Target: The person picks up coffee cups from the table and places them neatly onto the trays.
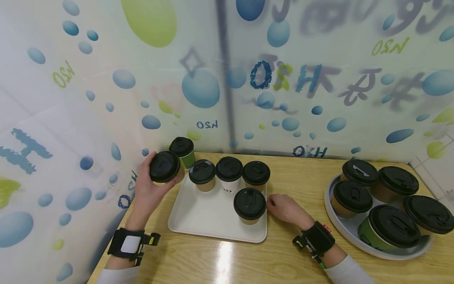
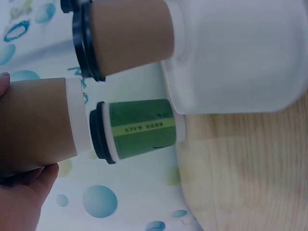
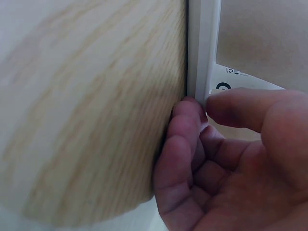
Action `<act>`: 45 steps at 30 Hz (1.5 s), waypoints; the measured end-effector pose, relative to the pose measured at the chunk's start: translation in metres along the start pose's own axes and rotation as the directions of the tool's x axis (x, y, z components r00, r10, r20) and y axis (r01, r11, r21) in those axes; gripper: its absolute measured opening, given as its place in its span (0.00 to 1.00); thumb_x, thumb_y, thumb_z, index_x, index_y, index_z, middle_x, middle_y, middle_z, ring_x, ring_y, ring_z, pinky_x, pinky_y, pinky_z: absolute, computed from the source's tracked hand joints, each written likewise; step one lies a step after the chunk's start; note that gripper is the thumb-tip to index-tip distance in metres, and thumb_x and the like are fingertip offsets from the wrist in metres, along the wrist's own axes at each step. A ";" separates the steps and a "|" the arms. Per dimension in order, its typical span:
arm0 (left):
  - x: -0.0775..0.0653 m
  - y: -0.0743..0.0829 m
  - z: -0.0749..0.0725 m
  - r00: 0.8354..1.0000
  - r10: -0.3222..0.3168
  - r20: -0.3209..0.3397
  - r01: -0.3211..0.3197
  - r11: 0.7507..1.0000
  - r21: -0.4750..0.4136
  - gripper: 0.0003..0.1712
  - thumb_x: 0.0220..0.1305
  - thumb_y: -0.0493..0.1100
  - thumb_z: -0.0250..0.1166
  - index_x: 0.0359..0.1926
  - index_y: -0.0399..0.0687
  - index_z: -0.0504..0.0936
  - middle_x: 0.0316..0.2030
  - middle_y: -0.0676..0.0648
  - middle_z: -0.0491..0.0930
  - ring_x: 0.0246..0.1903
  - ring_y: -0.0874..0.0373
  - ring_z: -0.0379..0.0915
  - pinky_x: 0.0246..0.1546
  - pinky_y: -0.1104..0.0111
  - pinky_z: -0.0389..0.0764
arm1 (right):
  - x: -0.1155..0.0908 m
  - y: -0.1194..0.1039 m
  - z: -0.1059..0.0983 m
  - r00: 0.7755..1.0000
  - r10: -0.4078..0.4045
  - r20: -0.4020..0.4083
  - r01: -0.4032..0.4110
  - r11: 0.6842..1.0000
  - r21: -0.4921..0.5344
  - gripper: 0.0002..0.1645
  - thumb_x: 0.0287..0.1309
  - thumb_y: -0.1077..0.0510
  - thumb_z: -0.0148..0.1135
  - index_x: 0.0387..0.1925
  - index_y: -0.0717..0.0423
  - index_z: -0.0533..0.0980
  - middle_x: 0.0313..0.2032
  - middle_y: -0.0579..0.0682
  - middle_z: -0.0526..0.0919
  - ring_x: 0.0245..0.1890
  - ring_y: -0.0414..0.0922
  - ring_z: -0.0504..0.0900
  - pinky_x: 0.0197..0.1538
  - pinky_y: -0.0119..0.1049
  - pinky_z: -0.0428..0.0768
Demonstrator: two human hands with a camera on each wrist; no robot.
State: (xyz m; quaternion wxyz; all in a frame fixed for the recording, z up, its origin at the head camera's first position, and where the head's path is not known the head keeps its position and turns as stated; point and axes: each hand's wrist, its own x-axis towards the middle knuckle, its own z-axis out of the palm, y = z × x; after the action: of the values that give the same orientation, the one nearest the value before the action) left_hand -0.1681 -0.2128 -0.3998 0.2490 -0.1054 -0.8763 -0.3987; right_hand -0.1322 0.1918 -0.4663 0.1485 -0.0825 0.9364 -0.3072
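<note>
My left hand point(image 1: 150, 193) grips a brown paper coffee cup point(image 1: 164, 166) with a black lid, raised above the white tray's back left corner. In the left wrist view that brown cup point(image 2: 36, 120) hangs apart from a green cup point(image 2: 142, 127), which stands just off the tray. My right hand point(image 1: 286, 208) is at the right edge of the tray point(image 1: 202, 217); in the right wrist view its thumb and curled fingers point(image 3: 175, 154) pinch the tray rim point(image 3: 203, 48). Brown lidded cups point(image 1: 249, 205) and one white cup point(image 1: 229, 173) stand on the tray's back and right side.
At the right, a round grey tray point(image 1: 331, 215) carries several lidded cups, one of them green point(image 1: 388, 228). A printed curtain point(image 1: 248, 114) borders the wooden table point(image 1: 294, 173) at the back and left.
</note>
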 end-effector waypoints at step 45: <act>-0.047 0.034 0.056 0.808 0.195 0.557 -0.070 0.969 -0.238 0.58 0.45 0.40 0.85 0.73 0.42 0.61 0.65 0.42 0.73 0.65 0.46 0.70 0.64 0.42 0.71 | 0.000 -0.001 0.000 1.000 0.001 -0.001 -0.001 1.000 -0.003 0.13 0.72 0.61 0.57 0.28 0.54 0.78 0.20 0.46 0.71 0.20 0.42 0.69 0.27 0.35 0.65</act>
State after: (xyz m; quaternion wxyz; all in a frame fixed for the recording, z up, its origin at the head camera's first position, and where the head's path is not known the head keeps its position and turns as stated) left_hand -0.1344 -0.1478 -0.4339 -0.0125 -0.3072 -0.8547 -0.4183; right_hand -0.1322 0.1915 -0.4656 0.1481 -0.0822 0.9368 -0.3060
